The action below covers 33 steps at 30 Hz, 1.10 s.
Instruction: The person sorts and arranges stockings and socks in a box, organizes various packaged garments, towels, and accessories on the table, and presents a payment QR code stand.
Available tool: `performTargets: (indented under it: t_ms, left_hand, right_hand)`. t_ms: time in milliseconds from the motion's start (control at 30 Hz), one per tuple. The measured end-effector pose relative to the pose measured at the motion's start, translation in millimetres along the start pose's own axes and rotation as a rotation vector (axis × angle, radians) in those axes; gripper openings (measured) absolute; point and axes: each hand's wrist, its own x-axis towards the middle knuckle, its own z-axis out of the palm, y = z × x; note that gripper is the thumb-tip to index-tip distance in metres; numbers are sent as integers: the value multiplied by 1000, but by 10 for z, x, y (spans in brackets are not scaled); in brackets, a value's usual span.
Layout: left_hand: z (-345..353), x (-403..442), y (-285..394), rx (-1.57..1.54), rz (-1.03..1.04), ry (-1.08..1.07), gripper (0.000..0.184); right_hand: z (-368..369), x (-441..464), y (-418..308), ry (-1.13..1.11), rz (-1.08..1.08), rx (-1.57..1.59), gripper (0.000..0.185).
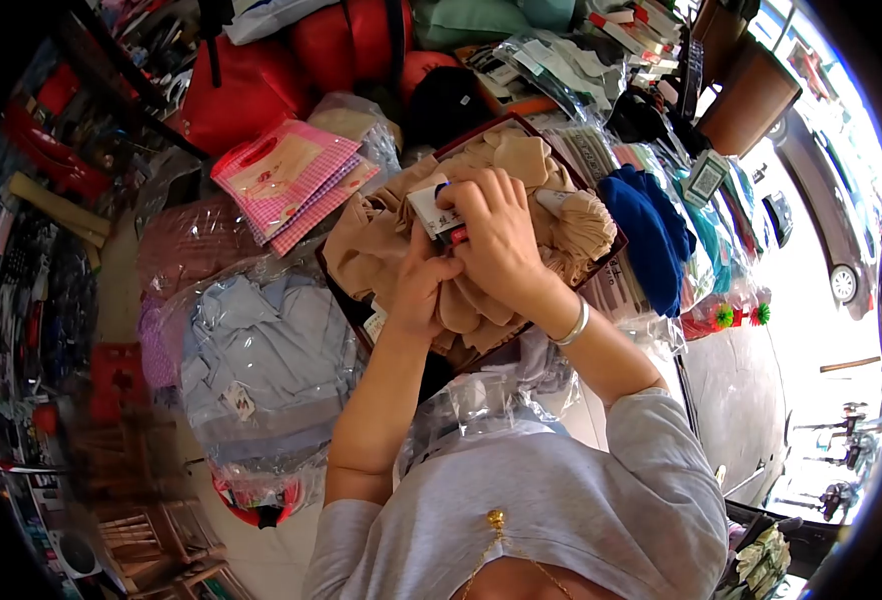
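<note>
Both hands meet over a dark red open box (466, 135) heaped with folded beige stockings (521, 160). Between them is a small white printed card or packet (429, 208) with a dark and red end; its exact kind is not clear. My left hand (424, 285) grips it from below, thumb and fingers closed near its lower end. My right hand (499, 225), with a silver bangle (578, 323) at the wrist, curls over its right side with bent fingers. The fingertips partly cover the card and the stockings beneath.
Pink checked packages (291, 180) lie to the upper left, with bagged light-blue clothing (261, 350) below them. Dark-blue cloth (646, 235) sits right of the box. Red bags (246, 95) stand behind. A wooden chair (151, 530) is at lower left; a car (826, 190) is outside.
</note>
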Motion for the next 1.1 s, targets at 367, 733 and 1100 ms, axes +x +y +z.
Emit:
performTargets:
  t_ms: [367,733,1100]
  left_hand:
    - [66,16,-197,547,267,63,62]
    - [152,-71,-203,972,373,76,58]
    - [-35,-53,-241,588,334,257,35]
  right_hand:
    - [-174,-99,95,-49,27,224,62]
    - [-377,-139,198,-223,82,419,78]
    - [-504,-31,190,-293,182,697,65]
